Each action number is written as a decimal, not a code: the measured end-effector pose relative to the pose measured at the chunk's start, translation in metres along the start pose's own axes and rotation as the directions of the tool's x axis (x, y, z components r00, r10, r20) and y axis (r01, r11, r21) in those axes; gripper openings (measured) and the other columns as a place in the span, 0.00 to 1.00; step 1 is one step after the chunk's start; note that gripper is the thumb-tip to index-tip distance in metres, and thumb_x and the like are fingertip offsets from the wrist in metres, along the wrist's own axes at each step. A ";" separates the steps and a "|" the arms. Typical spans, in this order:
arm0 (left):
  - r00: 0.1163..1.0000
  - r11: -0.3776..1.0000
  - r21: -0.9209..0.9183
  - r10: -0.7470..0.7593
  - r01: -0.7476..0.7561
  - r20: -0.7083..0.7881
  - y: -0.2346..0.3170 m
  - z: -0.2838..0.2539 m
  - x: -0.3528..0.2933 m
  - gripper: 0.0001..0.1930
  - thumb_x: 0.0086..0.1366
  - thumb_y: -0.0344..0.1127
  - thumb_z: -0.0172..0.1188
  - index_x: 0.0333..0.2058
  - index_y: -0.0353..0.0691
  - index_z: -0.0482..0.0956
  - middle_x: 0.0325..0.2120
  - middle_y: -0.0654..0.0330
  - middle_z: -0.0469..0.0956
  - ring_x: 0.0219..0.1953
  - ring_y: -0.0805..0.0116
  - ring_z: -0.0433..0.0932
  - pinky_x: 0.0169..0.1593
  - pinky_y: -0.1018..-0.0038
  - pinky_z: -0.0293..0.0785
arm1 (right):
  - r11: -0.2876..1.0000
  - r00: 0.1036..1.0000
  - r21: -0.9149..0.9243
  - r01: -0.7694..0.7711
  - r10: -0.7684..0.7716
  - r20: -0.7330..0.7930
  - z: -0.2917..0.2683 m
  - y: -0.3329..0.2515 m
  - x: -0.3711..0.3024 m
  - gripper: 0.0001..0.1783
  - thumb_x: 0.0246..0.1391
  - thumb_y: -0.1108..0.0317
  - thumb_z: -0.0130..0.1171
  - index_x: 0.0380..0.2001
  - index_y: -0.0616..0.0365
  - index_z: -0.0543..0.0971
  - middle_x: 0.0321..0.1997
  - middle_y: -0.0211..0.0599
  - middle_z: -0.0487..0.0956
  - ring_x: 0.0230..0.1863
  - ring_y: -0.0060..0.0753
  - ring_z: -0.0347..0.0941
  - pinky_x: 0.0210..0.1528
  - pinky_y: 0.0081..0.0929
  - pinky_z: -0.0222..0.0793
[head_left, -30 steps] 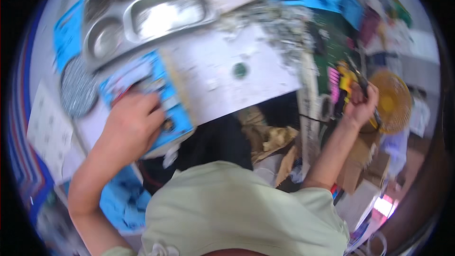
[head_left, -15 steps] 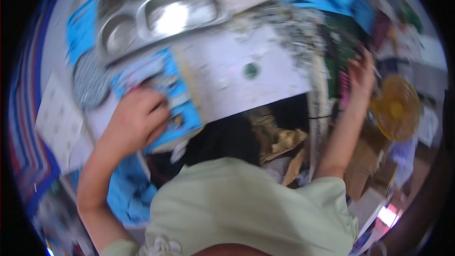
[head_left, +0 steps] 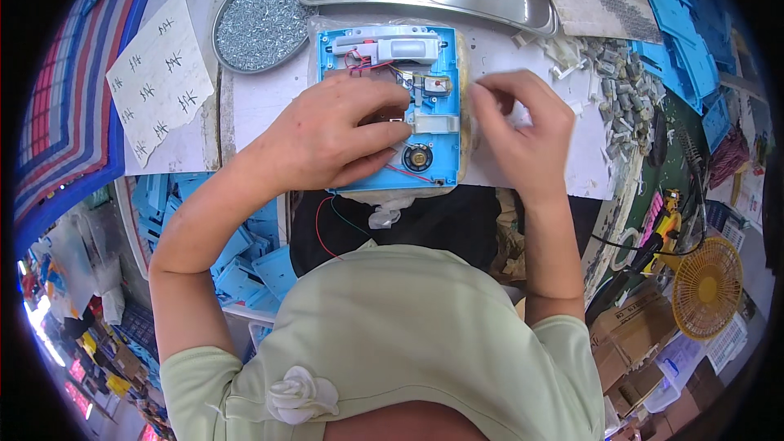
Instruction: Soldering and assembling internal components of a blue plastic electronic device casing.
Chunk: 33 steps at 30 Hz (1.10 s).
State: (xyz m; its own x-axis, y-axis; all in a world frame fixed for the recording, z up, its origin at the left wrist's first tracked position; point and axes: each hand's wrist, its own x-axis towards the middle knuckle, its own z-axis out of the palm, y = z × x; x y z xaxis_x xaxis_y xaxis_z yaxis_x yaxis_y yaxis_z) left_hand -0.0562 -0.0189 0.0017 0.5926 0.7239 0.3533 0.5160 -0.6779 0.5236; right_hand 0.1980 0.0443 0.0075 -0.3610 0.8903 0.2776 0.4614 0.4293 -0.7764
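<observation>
A shallow blue plastic housing (head_left: 446, 158) lies on a padded, plastic-wrapped base in front of me. Inside it are a grey elongated part (head_left: 408, 51), a small boxy part (head_left: 436, 85), a clear-white bracket (head_left: 435, 123), a round black speaker (head_left: 417, 158) and thin red wires. My left hand (head_left: 339, 131) rests over the housing's left half, fingers curled around a part mostly hidden beneath them. Just off the housing's right edge is my right hand (head_left: 527, 131), thumb and fingertips pinched together. Whatever that pinch holds is too small or hidden to tell.
A round tray of small screws (head_left: 260, 20) and a steel compartment tray (head_left: 482, 0) stand at the back. Small metal pieces (head_left: 622, 102) pile up at right, near cardboard and blue shells (head_left: 682, 33). A yellow fan (head_left: 707, 287) is lower right. More blue shells (head_left: 245, 265) fill a bin lower left.
My right hand has come in from the far right to the housing's right edge. My left hand stays at the housing. The whole view has shifted and turned, and is sharper now.
</observation>
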 end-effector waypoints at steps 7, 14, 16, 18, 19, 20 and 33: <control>0.972 0.989 0.124 -0.051 0.081 -0.229 0.008 0.011 0.005 0.17 0.50 0.28 0.71 0.41 0.43 0.84 0.39 0.61 0.77 0.36 0.62 0.75 0.43 0.63 0.68 | 0.861 0.971 -0.476 0.180 -0.079 0.225 0.016 -0.019 0.021 0.16 0.50 0.56 0.69 0.21 0.56 0.79 0.23 0.39 0.79 0.29 0.45 0.79 0.29 0.42 0.73; 0.959 0.967 0.224 -0.060 0.125 -0.277 0.007 0.015 0.016 0.13 0.50 0.30 0.71 0.37 0.44 0.84 0.35 0.63 0.75 0.36 0.64 0.75 0.47 0.62 0.65 | 0.829 0.965 -0.520 0.204 -0.081 0.249 0.016 -0.027 0.024 0.15 0.51 0.58 0.66 0.20 0.58 0.80 0.21 0.42 0.79 0.26 0.47 0.79 0.27 0.43 0.74; 0.958 0.962 0.236 -0.069 0.138 -0.278 0.006 0.015 0.016 0.13 0.50 0.30 0.71 0.37 0.44 0.84 0.35 0.63 0.75 0.36 0.64 0.75 0.48 0.62 0.64 | 0.826 0.969 -0.529 0.194 -0.076 0.236 0.018 -0.028 0.024 0.15 0.51 0.59 0.66 0.20 0.58 0.80 0.21 0.43 0.79 0.25 0.48 0.79 0.27 0.43 0.74; 0.956 0.958 0.241 -0.084 0.155 -0.281 0.007 0.016 0.017 0.13 0.51 0.31 0.71 0.38 0.45 0.85 0.36 0.64 0.75 0.37 0.64 0.74 0.50 0.62 0.64 | 0.856 0.970 -0.488 0.171 -0.060 0.234 0.016 -0.027 0.025 0.14 0.50 0.59 0.66 0.20 0.58 0.80 0.21 0.44 0.80 0.25 0.48 0.79 0.27 0.43 0.74; 0.953 0.955 0.244 -0.092 0.166 -0.287 0.007 0.018 0.019 0.14 0.52 0.31 0.70 0.39 0.45 0.85 0.36 0.64 0.75 0.37 0.64 0.74 0.51 0.62 0.64 | 0.869 0.971 -0.468 0.159 -0.052 0.234 0.015 -0.026 0.025 0.14 0.50 0.59 0.66 0.20 0.58 0.80 0.21 0.44 0.80 0.25 0.49 0.79 0.27 0.43 0.74; 0.951 0.953 0.247 -0.100 0.177 -0.293 0.008 0.019 0.020 0.14 0.52 0.32 0.70 0.40 0.45 0.85 0.37 0.64 0.75 0.38 0.64 0.74 0.52 0.62 0.63 | 0.875 0.973 -0.461 0.150 -0.049 0.224 0.015 -0.026 0.025 0.14 0.50 0.60 0.66 0.20 0.58 0.80 0.21 0.44 0.80 0.25 0.49 0.79 0.28 0.43 0.74; 0.967 0.933 0.312 -0.110 0.180 -0.228 0.004 0.021 0.019 0.15 0.52 0.35 0.70 0.41 0.45 0.86 0.38 0.64 0.76 0.42 0.63 0.75 0.57 0.59 0.60 | 0.626 0.824 -0.581 0.520 -0.190 0.534 0.015 -0.045 0.039 0.03 0.42 0.69 0.64 0.19 0.54 0.83 0.27 0.39 0.84 0.32 0.43 0.84 0.34 0.37 0.79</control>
State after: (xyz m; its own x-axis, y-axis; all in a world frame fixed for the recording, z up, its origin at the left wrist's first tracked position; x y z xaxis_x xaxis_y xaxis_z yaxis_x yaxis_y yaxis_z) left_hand -0.0297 -0.0106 -0.0056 0.3752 0.8042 0.4610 0.7807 -0.5423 0.3106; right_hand 0.1508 0.0569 0.0444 -0.8176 0.5710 0.0741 0.5718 0.8203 -0.0123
